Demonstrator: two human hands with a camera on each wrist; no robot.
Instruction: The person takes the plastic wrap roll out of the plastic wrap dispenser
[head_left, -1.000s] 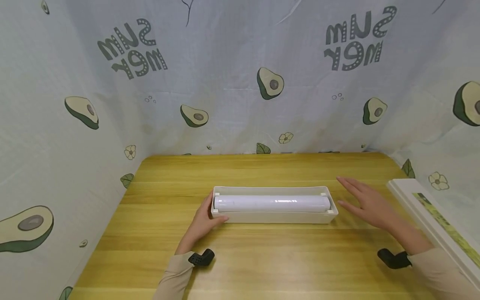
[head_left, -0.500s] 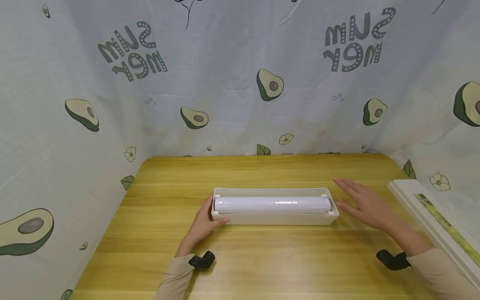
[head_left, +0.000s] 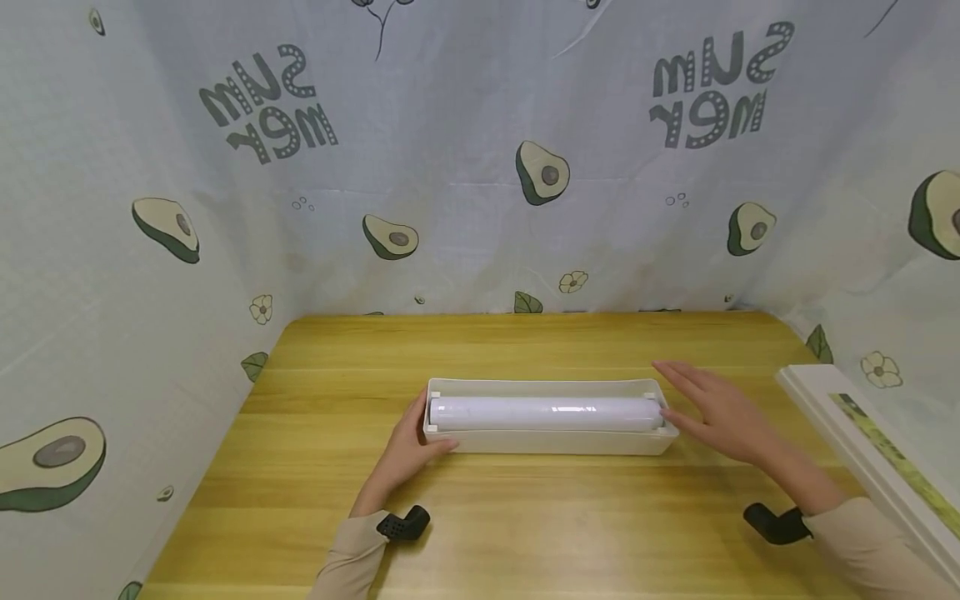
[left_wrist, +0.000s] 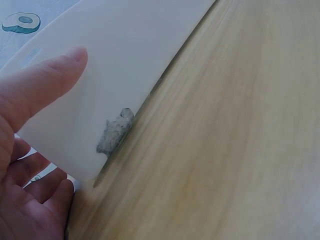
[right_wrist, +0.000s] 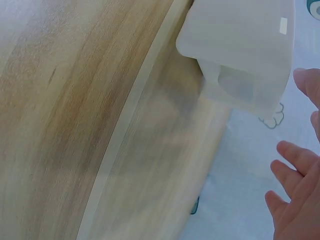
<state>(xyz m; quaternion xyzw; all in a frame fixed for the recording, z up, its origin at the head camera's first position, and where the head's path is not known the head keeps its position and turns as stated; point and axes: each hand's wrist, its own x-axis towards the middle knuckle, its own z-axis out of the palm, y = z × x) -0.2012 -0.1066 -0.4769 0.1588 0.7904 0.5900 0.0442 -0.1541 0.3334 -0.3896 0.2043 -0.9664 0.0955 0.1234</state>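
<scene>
A long white open-topped box (head_left: 555,442) lies crosswise on the wooden table. Inside it lies a shiny pale roll, which looks like cling film (head_left: 517,412). My left hand (head_left: 405,454) grips the box's left end, thumb on the front wall, other fingers round the end. In the left wrist view a crumpled greyish clear patch (left_wrist: 116,132) shows low on the front wall near the held corner. At the right end, my right hand (head_left: 723,421) has its fingers extended, thumb tip overlapping the box corner. The right wrist view shows that hand (right_wrist: 300,195) beside the box's end wall (right_wrist: 240,40).
Along the table's right side lies a long white lid-like piece (head_left: 817,392) with a yellow-green label strip (head_left: 885,446). A white curtain (head_left: 465,125) with avocado prints hangs behind and on both sides of the wooden table (head_left: 525,533).
My right hand has moved left, closer to the box's right end. The left hand keeps its grip. The head view has tilted up slightly.
</scene>
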